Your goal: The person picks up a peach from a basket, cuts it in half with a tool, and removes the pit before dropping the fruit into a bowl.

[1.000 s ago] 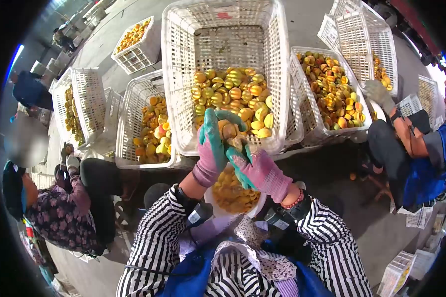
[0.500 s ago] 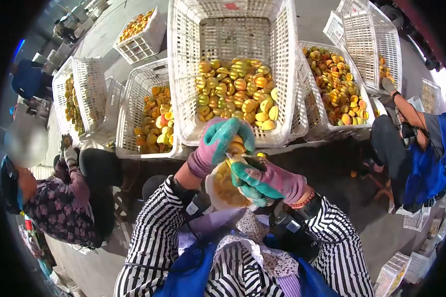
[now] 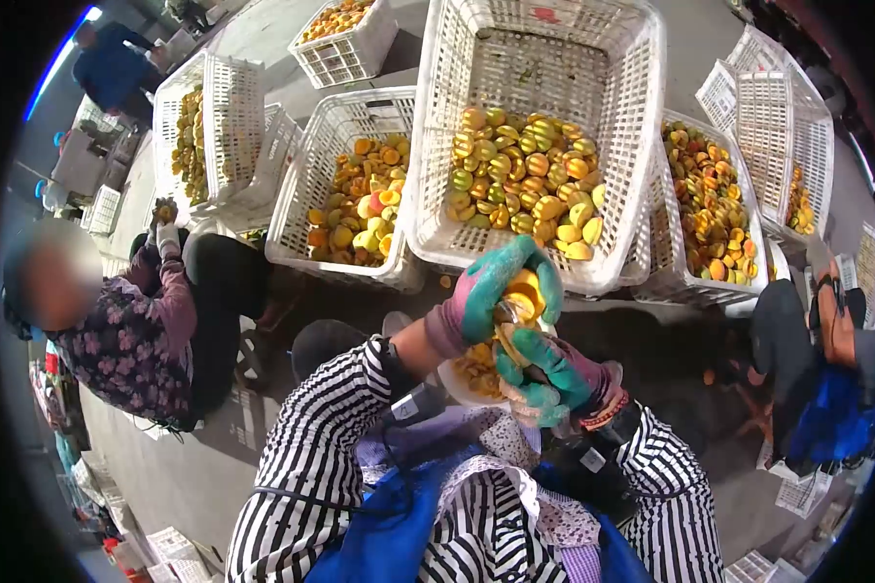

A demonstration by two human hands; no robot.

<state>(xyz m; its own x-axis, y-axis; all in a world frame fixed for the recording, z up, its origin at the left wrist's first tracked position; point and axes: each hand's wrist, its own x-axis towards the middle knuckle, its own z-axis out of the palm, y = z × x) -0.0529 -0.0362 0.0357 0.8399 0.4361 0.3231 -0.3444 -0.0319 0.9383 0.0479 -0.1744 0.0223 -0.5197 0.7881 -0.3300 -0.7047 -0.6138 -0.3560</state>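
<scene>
Both my hands wear pink and green gloves and meet in front of the large white crate (image 3: 433, 146), which holds yellow-green fruit (image 3: 525, 175). My left hand (image 3: 501, 287) is closed round a cut orange-yellow fruit (image 3: 523, 296), its inner face showing. Close below it, my right hand (image 3: 554, 379) is closed on a small tool (image 3: 507, 335) whose end touches the fruit; its exact shape is hard to make out. Beneath the hands stands a white bucket (image 3: 457, 391) with orange pieces in it.
White crates of fruit stand to the left (image 3: 292, 209) and right (image 3: 690, 282). A seated co-worker (image 3: 126, 330) is at the left, another (image 3: 836, 389) at the right. A person in blue (image 3: 112, 68) is at the back left, near stacked crates (image 3: 233, 126).
The view has shifted, so the crates appear further right. My left hand has turned, showing more of the fruit's inner face, and the tool is at its edge. The right co-worker's hand has left the crate.
</scene>
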